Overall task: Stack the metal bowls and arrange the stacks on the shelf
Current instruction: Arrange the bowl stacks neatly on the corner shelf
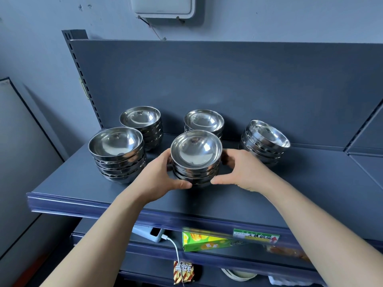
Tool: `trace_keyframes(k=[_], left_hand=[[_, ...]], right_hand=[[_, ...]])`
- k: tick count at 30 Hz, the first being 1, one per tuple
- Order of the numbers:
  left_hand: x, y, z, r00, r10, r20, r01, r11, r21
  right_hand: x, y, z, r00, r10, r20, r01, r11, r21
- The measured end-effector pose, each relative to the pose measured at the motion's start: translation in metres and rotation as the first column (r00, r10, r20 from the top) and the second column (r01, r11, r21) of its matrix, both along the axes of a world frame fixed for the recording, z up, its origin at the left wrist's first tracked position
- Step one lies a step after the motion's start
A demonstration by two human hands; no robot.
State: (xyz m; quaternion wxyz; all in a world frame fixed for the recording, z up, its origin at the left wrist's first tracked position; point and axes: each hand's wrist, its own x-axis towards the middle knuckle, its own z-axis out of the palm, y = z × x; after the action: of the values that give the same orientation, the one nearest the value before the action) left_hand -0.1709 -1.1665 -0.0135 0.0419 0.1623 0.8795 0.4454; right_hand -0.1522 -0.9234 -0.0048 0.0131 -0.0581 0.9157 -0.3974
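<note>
Holds the front-middle stack (195,162) of metal bowls between both hands, on the shelf (300,199) and near its front edge. Wraps the left hand (161,172) round the stack's left flank, thumb low at the front by the base, fingers hidden behind the bowls. Mirrors that with the right hand (246,170) on the right flank, thumb tip low at the front too. Narrow, curled grip on each side, fitted to the bowls' curve. Cannot tell whether the base rests on the shelf or hangs just above it.

Shows 5 stacks up here in all:
- Front-left stack (117,156): upright, just beside the left hand, apart from it.
- Back-left stack (143,125): behind that one, near the back panel.
- Back-middle stack (204,121): directly behind the held stack, close to it.
- Right stack (265,141): beyond the right hand, looking tilted, though possibly only bent by the wide lens.

Looks far along, as a judgement. Shows no single loose bowl anywhere in view, so probably finishes the stacking part. Leaves the arranging: probably settling this stack level with the front-left one, then perhaps straightening the right stack and drawing it into a row.

Below the shelf edge: a green box (207,240), a price label (256,236), a white charger (147,233) with its cable, and a snack packet (183,272).
</note>
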Motion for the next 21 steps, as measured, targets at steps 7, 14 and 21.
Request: trace_keyframes(k=[7,14,21], left_hand=[[0.005,0.005,0.001,0.999,0.003,0.033,-0.005,0.998,0.057],[0.011,0.002,0.011,0.997,-0.048,0.062,0.040,0.990,0.134],[0.010,0.001,0.020,0.997,-0.074,0.021,0.072,0.993,0.095]], right_hand=[[0.007,-0.004,0.000,1.000,0.027,-0.013,-0.027,0.999,-0.047],[0.016,0.000,0.006,0.996,0.042,-0.081,-0.049,0.995,-0.084],[0.018,-0.004,0.017,0.996,0.038,-0.079,-0.038,0.999,0.009]])
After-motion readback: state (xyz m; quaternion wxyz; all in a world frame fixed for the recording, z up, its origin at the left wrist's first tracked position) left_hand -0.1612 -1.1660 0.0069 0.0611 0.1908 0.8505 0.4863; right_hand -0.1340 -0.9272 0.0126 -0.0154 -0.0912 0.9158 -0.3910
